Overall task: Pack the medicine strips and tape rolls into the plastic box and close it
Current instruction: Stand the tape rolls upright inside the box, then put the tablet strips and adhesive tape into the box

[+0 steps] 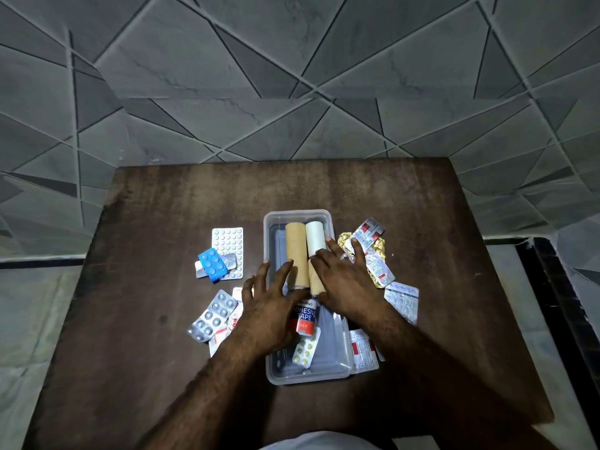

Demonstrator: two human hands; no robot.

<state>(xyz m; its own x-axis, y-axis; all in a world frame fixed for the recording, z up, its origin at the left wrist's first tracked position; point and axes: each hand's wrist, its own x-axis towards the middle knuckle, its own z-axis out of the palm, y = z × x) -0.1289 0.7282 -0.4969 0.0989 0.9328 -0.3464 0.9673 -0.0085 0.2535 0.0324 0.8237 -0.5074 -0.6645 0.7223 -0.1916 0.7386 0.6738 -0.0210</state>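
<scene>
A clear plastic box (pixel 298 216) stands open mid-table. Inside it lie a tan tape roll (pixel 296 246), a white tape roll (pixel 315 238), a second tan roll (pixel 315 282), an "adhesive tape" tube (pixel 306 316) and a green-pill strip (pixel 304 350). My left hand (pixel 269 306) hovers over the box's left side, fingers spread. My right hand (pixel 344 280) lies over the rolls with straight fingers touching them. Medicine strips lie around: a white one (pixel 229 243), a blue one (pixel 212 265), silver ones (pixel 212 315), and red-printed ones (pixel 370 232).
The brown wooden table (pixel 162 222) sits on a grey tiled floor (pixel 292 76). More strips lie right of the box (pixel 402 300) and at its near right corner (pixel 363 352). A gold foil strip (pixel 378 243) lies under the red-printed ones.
</scene>
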